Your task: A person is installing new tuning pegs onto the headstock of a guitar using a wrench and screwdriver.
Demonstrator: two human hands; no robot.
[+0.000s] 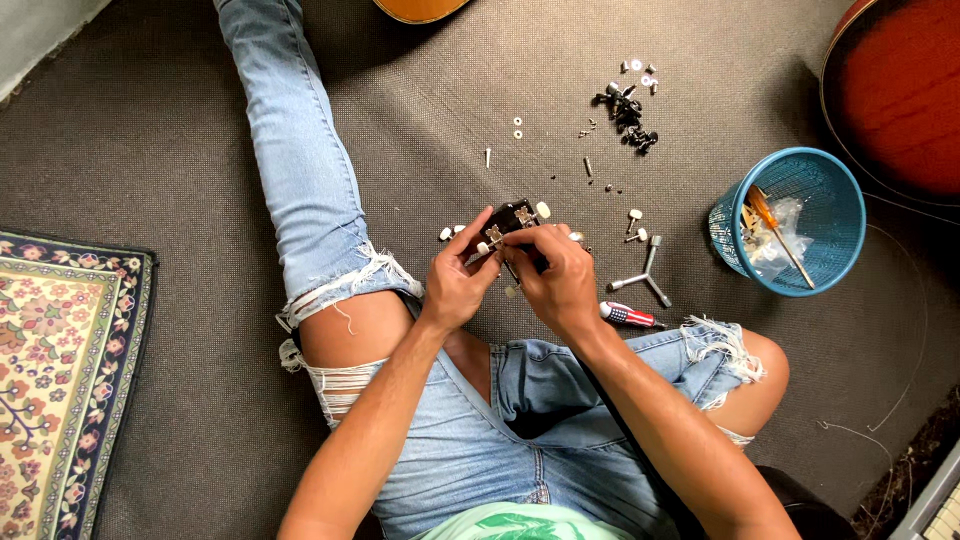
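I sit on a dark carpet in torn light-blue jeans. Both hands meet over a dark guitar headstock (516, 215) with cream-knobbed tuning pegs. My left hand (458, 281) grips its left side, thumb and fingers on a peg. My right hand (556, 277) pinches the headstock's right side from above. The rest of the neck is hidden under my hands and arms.
Loose screws, washers and black parts (628, 110) lie ahead. A three-armed metal wrench (642, 278) and a red-handled screwdriver (626, 315) lie by my right knee. A blue basket (800, 180) holds tools. A guitar body (895, 90) lies far right, a patterned rug (60, 380) left.
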